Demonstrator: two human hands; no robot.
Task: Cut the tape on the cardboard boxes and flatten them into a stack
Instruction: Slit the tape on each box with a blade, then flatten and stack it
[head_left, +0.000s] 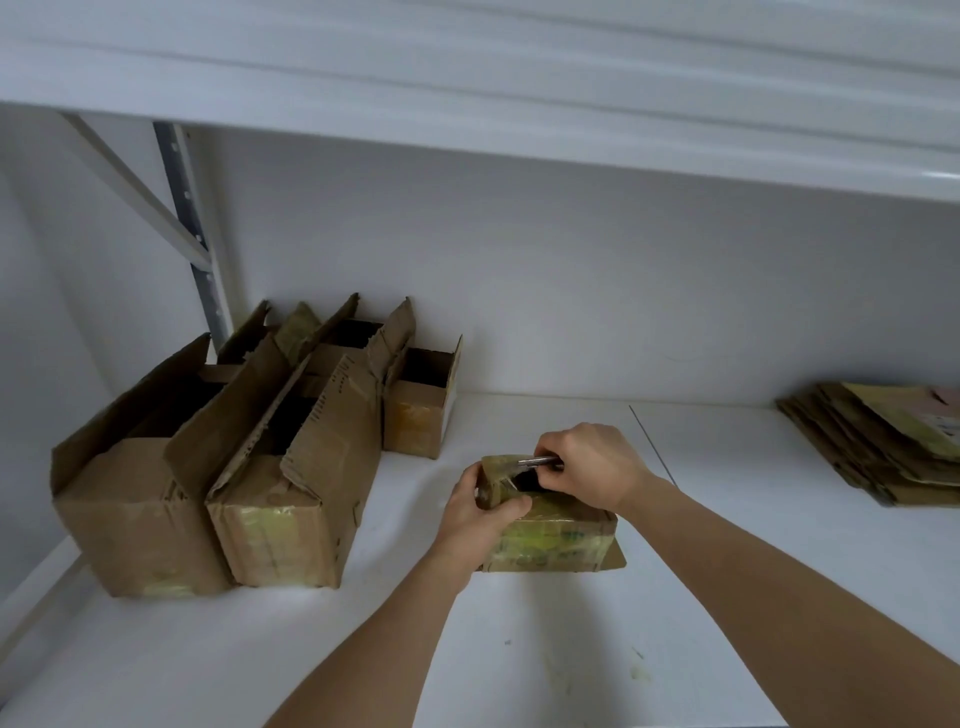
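Far left on the white shelf (519, 649), a cluster of opened cardboard boxes (208, 493) stands upright with flaps raised and ragged, packed side by side against the back wall; a smaller open box (421, 415) sits just beside them at the right end of the group. Moving across to the middle — here is the action. A small taped box (556, 535) rests on the shelf, wrapped in glossy yellowish tape (545, 530), with a flap sticking out flat at its lower right. The left hand (480, 512) clamps onto the box's left end, fingers curled over the top edge and thumb pressed on the taped face, holding it steady. The right hand (587, 465) comes in from above, fingers closed tightly round a slim metal blade tool (540, 460), whose tip lies at the box's top near a dark opening in the tape. Both hands sit close together, nearly touching over the box. A thin dark line (652, 444) runs across the shelf just behind the right wrist — what it is, I cannot tell. Far right, well apart from the hands, a stack of flattened cardboard (883, 441) lies on the shelf, the sheets fanned slightly and running off the frame's edge.
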